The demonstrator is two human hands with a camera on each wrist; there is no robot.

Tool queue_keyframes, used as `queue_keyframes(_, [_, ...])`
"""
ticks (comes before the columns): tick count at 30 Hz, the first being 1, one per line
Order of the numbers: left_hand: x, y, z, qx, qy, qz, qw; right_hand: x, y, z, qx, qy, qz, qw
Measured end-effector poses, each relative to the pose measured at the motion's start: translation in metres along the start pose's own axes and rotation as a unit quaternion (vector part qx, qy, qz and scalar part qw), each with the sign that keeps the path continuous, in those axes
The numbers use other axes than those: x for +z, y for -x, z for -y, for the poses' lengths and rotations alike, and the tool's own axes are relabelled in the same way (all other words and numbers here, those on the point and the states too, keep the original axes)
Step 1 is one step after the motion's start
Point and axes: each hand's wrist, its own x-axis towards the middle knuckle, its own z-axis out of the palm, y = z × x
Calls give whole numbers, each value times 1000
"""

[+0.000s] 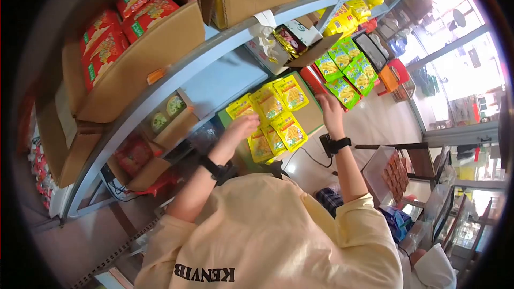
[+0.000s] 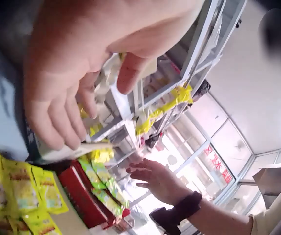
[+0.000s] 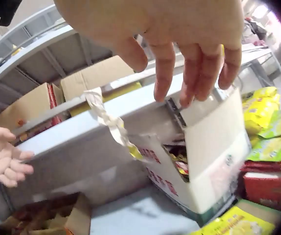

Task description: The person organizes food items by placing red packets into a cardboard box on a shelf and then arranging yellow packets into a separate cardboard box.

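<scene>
Yellow snack packets (image 1: 270,104) lie in rows on a green-edged box top; some show at the lower left of the left wrist view (image 2: 20,188). Over their left side hovers my left hand (image 1: 242,129), fingers loosely bent and holding nothing (image 2: 91,68). My right hand (image 1: 332,113) is beside the red box (image 1: 311,79) that bears green packets (image 1: 345,69). In the right wrist view its fingers hang down, relaxed and empty (image 3: 179,44); whether they touch the box cannot be told. A white carton (image 3: 206,156) with open flaps stands behind the packets.
A grey-blue shelf (image 1: 187,69) runs behind, bearing cardboard boxes (image 1: 144,69) of red packets. Smaller boxes (image 1: 179,123) sit on its lower level. Torn white paper (image 1: 265,32) hangs from the shelf edge. A cable (image 1: 316,163) and a tray of brown items (image 1: 393,176) are at the right.
</scene>
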Motion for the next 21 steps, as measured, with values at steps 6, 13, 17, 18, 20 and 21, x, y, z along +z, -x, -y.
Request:
queue_keyframes(6, [22, -50, 78, -128, -10, 70, 989, 3, 58, -35, 149, 108, 37, 982])
queue_keyframes(13, [47, -111, 186, -299, 107, -11, 948, 46, 88, -106, 293, 175, 220, 914])
queue_keyframes(17, [61, -137, 214, -257, 172, -60, 949, 79, 104, -165, 285, 168, 193, 924])
queue_keyframes(18, [65, -142, 214, -246, 180, -63, 950, 86, 105, -173, 278, 160, 167, 932])
queue_keyframes(20, [71, -149, 211, -221, 195, -66, 953, 97, 110, -185, 285, 161, 160, 931])
queue_keyframes(21, [72, -151, 214, -214, 195, -68, 955, 101, 112, -185, 285, 150, 144, 936])
